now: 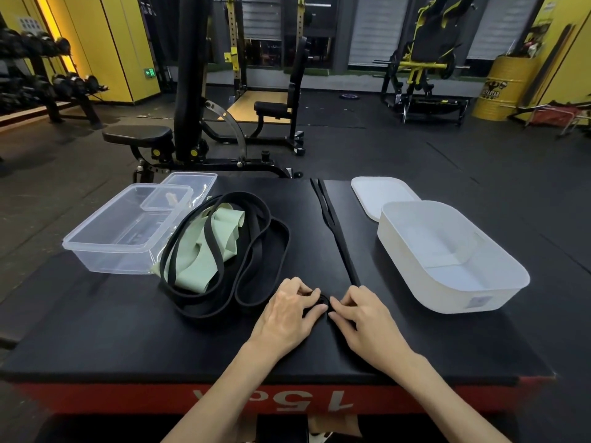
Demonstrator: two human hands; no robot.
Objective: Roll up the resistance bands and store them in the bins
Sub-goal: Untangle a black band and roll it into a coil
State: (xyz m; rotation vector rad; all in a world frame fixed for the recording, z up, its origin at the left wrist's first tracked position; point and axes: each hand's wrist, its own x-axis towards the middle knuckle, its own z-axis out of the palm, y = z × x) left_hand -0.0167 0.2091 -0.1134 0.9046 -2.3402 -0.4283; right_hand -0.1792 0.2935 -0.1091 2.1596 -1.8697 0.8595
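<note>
A black padded tabletop (96, 330) with a red side stands on a gym's dark rubber floor (447, 155), with a bench (140, 135) and a dumbbell rack (48, 84) behind it. The left hand (287, 314) and right hand (364, 321) both pinch, fingers curled, the rolled near end of a black band (339, 241) laid straight along the middle. Loose bands (256, 251) are heaped beside a clear bin (96, 247) on the left, and a white bin (431, 292) sits on the right.

Dim indoor light, sharp focus, wide-angle bending at edges
</note>
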